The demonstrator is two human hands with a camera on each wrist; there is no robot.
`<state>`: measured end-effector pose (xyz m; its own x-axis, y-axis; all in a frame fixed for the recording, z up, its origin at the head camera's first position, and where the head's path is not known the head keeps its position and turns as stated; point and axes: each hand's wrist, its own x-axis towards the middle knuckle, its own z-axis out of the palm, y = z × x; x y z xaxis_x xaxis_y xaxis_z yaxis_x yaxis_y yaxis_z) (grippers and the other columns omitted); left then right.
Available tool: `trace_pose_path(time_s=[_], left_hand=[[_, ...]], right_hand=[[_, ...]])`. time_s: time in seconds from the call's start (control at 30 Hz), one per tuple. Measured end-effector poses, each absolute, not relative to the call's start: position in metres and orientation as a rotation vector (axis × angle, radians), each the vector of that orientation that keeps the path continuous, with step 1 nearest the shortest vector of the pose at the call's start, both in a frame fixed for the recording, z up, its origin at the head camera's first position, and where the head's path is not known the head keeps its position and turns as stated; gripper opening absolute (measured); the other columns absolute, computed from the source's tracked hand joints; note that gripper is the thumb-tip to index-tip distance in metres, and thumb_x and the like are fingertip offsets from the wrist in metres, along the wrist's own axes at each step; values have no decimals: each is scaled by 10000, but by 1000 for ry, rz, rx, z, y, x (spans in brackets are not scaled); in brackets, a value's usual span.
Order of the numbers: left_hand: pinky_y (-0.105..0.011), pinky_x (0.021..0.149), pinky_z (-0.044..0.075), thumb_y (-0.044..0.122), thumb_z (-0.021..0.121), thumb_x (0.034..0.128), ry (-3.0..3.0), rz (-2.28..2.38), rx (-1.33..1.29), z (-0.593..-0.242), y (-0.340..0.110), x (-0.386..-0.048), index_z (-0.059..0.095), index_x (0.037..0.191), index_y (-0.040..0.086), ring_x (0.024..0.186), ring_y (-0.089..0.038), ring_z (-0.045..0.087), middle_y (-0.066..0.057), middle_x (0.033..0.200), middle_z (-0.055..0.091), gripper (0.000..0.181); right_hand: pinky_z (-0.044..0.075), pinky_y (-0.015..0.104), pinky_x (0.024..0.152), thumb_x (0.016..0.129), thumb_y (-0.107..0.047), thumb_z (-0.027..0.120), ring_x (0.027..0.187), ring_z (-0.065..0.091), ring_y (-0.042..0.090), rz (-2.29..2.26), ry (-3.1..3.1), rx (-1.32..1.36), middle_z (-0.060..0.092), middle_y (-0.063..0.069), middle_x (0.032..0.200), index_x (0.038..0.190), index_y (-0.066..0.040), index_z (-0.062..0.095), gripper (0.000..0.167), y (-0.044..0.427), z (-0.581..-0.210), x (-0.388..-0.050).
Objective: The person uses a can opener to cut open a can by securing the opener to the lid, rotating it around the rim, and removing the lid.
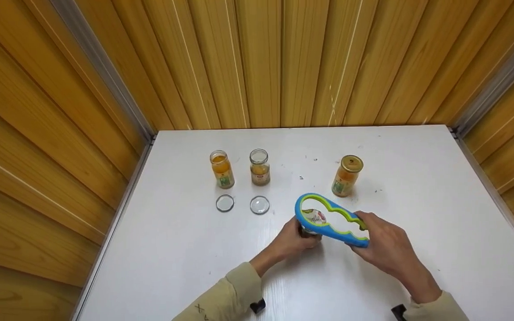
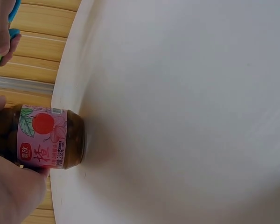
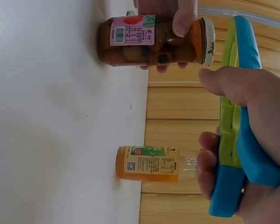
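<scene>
Blue and lime-green plastic makes up the looped jar opener (image 1: 335, 232) that my right hand (image 1: 386, 243) grips, fingers curled round its two handles, which stand apart from each other. My left hand (image 1: 295, 240) wraps round a pink-labelled glass jar of dark round fruit (image 2: 42, 137), held upright with its base at or close to the white tabletop (image 1: 172, 249); I cannot tell whether it touches. The opener's loop hangs over this jar's white patterned lid (image 1: 314, 216), and the right wrist view shows a small gap between them.

Taking the held jar as the clock's centre, with twelve straight ahead of me, my right hand is between three and four o'clock. At one o'clock stands a glass jar of orange contents (image 1: 344, 180), closed by a gold-coloured metal lid (image 1: 351, 163). Toward ten o'clock stands a lidless glass jar with orange contents and a green label (image 1: 222, 171), and just beside it, nearer eleven, a lidless clear jar with brownish contents (image 1: 260, 171). Two round loose lids (image 1: 259, 205) lie flat between nine and ten o'clock, one in front of each lidless jar.
</scene>
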<state>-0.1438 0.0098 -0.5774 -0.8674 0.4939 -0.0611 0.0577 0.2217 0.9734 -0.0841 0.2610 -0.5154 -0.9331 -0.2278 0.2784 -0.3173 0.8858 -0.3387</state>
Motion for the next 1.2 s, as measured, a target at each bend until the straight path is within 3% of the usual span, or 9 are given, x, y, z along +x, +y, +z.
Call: trace_pose_path(time_s=[0.17,0.5,0.73,1.0,1.2], left_hand=[[-314,1104,405,199,809,882,2095,1691,571,-577,8,-134,509,1413,241,1127,-73,534,131,1286,602,612],[-293,1099,417,153,804,893,2018,1727,742,-579,11,-132,493,1413,217,1201,-59,538,124,1330,592,609],[-285,1105,413,143,805,896,2026,1711,687,-579,9,-132,477,1443,252,1239,-54,532,150,1355,576,647],[-292,1125,392,242,805,914,2022,1707,646,-578,9,-129,487,1453,304,1284,-41,512,177,1372,569,628],[-290,1122,393,165,796,910,1988,1726,640,-579,7,-129,464,1483,245,1282,-58,515,138,1388,570,668]], right_hand=[[589,455,755,703,-287,961,956,690,263,553,-2848,475,703,126,1167,1330,-36,587,772,251,-516,-87],[573,410,736,714,-300,955,891,665,192,530,-2900,507,693,76,1113,1335,-54,600,757,241,-514,-84],[582,429,741,697,-318,959,894,678,248,462,-2880,546,690,100,1080,1321,-59,588,770,233,-512,-85],[563,422,711,720,-389,915,835,616,225,371,-2957,575,643,108,1062,1373,-26,545,834,226,-509,-82],[527,506,816,715,-404,918,980,588,299,247,-3053,550,599,167,1169,1452,16,470,960,216,-500,-77]])
